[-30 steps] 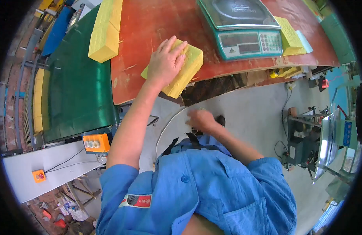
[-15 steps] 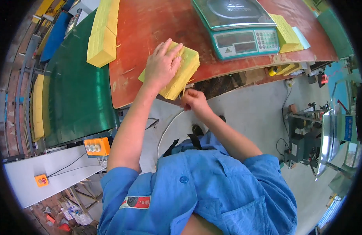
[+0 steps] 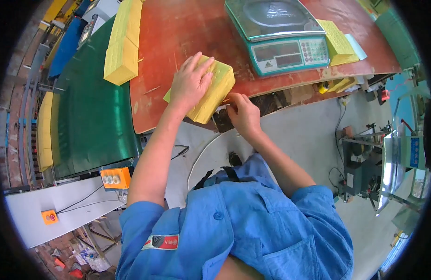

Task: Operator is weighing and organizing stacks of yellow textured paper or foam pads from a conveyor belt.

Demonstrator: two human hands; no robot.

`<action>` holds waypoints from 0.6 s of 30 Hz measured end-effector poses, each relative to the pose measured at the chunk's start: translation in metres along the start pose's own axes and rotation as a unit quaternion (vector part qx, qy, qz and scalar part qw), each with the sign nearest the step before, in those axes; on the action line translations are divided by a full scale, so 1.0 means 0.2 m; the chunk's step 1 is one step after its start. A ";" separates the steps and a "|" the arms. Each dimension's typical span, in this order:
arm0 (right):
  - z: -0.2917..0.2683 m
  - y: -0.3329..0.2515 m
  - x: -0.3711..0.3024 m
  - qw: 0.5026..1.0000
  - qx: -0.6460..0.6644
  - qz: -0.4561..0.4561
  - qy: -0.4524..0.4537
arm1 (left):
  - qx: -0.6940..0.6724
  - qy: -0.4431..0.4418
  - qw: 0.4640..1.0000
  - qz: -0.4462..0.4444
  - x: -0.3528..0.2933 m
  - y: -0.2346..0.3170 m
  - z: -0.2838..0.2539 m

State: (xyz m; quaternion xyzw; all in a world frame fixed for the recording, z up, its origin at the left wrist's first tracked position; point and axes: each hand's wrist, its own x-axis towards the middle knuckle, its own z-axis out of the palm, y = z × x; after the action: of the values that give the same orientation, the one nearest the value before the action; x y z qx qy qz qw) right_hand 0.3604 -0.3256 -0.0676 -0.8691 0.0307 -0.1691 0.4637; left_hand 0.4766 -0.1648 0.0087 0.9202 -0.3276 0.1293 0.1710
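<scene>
A rough-sided yellow block sits at the near edge of the red-brown tabletop, one corner jutting past the edge. Across its upper face lies my left hand, fingers spread apart and holding the block. My right hand is at the block's lower right side, thumb and fingers bent together in a pinch. What the fingertips hold, perhaps something thin, is too small to make out. Behind and right of the block stands a green digital scale with a metal pan.
Left of the tabletop runs a green belt, with yellow blocks along the seam. Another yellow block stands beside the scale. An orange button box sits below the belt. A shelf under the tabletop holds dark scraps.
My right hand has moved up and to the right along the block's side. The thin strip seen hanging by its fingers no longer shows there. The left hand stays on the block.
</scene>
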 end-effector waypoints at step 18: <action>-0.06 -0.12 -0.03 0.988 0.085 -0.038 -0.127 | -0.021 0.010 1.000 0.006 -0.01 -0.01 -0.01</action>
State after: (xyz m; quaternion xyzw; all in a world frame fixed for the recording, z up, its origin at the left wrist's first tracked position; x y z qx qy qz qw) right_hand 0.3484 -0.3198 -0.0443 -0.8416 -0.0758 -0.0772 0.5292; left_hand 0.4770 -0.1618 0.0093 0.9131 -0.3338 0.1331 0.1926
